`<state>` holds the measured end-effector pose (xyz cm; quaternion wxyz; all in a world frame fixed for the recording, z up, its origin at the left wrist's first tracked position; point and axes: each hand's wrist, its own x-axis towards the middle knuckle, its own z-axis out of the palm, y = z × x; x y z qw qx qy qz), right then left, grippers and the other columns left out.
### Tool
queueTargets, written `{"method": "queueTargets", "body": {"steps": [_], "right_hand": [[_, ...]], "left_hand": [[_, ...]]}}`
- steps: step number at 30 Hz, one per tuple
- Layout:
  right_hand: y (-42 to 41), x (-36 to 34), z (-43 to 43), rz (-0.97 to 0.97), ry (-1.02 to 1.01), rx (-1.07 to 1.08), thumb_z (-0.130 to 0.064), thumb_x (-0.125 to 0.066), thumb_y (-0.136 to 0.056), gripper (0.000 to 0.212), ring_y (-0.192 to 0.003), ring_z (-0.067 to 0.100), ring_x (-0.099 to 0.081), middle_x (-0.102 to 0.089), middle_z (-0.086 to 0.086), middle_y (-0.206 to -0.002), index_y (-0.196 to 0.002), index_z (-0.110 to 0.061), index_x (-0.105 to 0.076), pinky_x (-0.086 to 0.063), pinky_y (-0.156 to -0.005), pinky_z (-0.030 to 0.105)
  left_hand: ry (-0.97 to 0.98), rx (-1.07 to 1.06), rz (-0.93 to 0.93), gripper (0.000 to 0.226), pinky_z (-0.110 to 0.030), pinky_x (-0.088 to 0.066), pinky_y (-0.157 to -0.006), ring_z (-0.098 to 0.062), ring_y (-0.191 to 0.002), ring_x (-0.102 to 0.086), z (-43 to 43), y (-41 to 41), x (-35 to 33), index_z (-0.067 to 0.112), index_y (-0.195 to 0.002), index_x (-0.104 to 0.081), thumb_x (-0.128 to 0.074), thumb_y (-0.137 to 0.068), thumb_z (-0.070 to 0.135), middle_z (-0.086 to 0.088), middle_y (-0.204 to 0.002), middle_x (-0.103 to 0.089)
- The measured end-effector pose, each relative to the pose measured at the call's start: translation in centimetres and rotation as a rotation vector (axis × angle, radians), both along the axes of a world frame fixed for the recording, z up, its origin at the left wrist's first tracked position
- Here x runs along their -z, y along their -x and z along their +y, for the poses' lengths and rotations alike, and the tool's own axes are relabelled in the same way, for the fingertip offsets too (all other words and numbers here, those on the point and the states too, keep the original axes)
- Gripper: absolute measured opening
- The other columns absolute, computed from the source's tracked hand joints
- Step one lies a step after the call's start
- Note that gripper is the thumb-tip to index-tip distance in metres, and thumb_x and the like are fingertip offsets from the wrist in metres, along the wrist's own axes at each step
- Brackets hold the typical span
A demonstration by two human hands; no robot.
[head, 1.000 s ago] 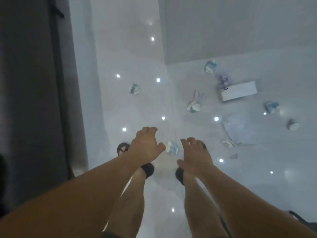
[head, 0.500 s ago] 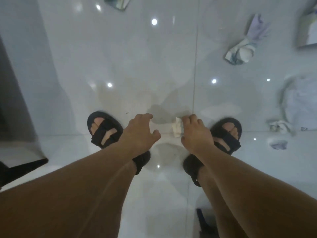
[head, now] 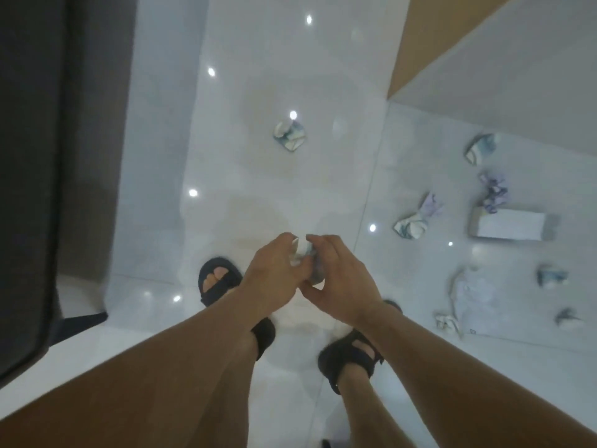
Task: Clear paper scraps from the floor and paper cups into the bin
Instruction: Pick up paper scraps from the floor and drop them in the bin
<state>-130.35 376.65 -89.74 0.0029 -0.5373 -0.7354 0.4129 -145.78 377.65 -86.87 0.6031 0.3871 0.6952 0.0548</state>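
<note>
At frame center, a crumpled paper cup (head: 305, 257) is clasped between the left hand (head: 274, 275) and right hand (head: 343, 279), its long axis running bottom-right to top-left, rim toward top-left.

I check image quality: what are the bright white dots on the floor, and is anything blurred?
Head view: the dots look like ceiling lights mirrored in the glossy floor; the scraps at the right edge are smeared, and straight tile lines bend from the wide lens.
</note>
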Motion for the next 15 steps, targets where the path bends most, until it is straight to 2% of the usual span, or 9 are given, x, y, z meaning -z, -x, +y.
{"method": "queueTargets", "body": {"steps": [2,3,6,8,12,15], "right_hand": [[1.4,-1.8,1.7,-0.034,-0.036,-0.041,-0.049,-0.072,-0.077,0.075,-0.104,0.012,-0.059,-0.053,-0.004,-0.129,-0.139,-0.02,-0.042,-0.047,-0.08,0.017],[2.1,-2.6,2.6,-0.063,-0.019,-0.058,-0.055,-0.071,-0.076,0.081,-0.109,0.012,-0.057,-0.05,-0.004,-0.133,-0.142,-0.022,-0.038,-0.047,-0.084,0.018],[3.9,-3.5,5.3,-0.176,0.061,-0.12,-0.07,-0.064,-0.073,0.098,-0.131,0.012,-0.04,-0.032,-0.007,-0.151,-0.15,-0.03,-0.019,-0.029,-0.097,0.02],[4.7,-2.3,7.8,-0.241,0.061,-0.169,-0.066,-0.066,-0.074,0.1,-0.139,0.015,-0.028,-0.022,-0.006,-0.156,-0.151,-0.03,-0.012,-0.023,-0.102,0.022],[6.6,2.4,14.0,-0.364,0.064,-0.186,-0.053,-0.065,-0.083,0.094,-0.145,0.023,-0.012,-0.01,0.0,-0.16,-0.153,-0.024,-0.01,-0.03,-0.112,0.037],[8.4,6.7,18.2,-0.41,0.061,-0.199,-0.047,-0.066,-0.085,0.088,-0.147,0.027,-0.006,-0.006,0.003,-0.161,-0.153,-0.025,-0.013,-0.031,-0.113,0.041]], "left_hand": [[-0.033,-0.031,0.027,0.026,-0.028,-0.042,-0.057,-0.011,-0.064,-0.048,1.0,1.6,-2.1,0.025,-0.078,-0.045,-0.058,-0.089,0.045,0.007,-0.072,-0.051],[-0.042,-0.049,0.042,0.027,-0.026,-0.042,-0.057,-0.011,-0.064,-0.047,1.6,2.7,-3.0,0.025,-0.076,-0.044,-0.057,-0.09,0.045,0.007,-0.072,-0.05],[-0.017,-0.104,0.124,0.023,-0.035,-0.052,-0.071,-0.018,-0.078,-0.057,3.0,6.3,-4.4,0.018,-0.089,-0.05,-0.056,-0.091,0.039,0.0,-0.085,-0.058],[0.004,-0.156,0.18,0.021,-0.041,-0.053,-0.076,-0.023,-0.083,-0.059,3.7,8.7,-4.1,0.014,-0.095,-0.05,-0.057,-0.091,0.034,-0.005,-0.091,-0.061],[0.019,-0.196,0.26,0.019,-0.033,-0.051,-0.07,-0.015,-0.075,-0.057,3.9,11.4,-1.1,0.019,-0.099,-0.047,-0.06,-0.089,0.029,-0.002,-0.088,-0.059],[0.013,-0.242,0.272,0.019,-0.038,-0.053,-0.073,-0.02,-0.078,-0.059,4.2,11.6,2.6,0.019,-0.103,-0.049,-0.059,-0.089,0.026,-0.003,-0.09,-0.06]]}}
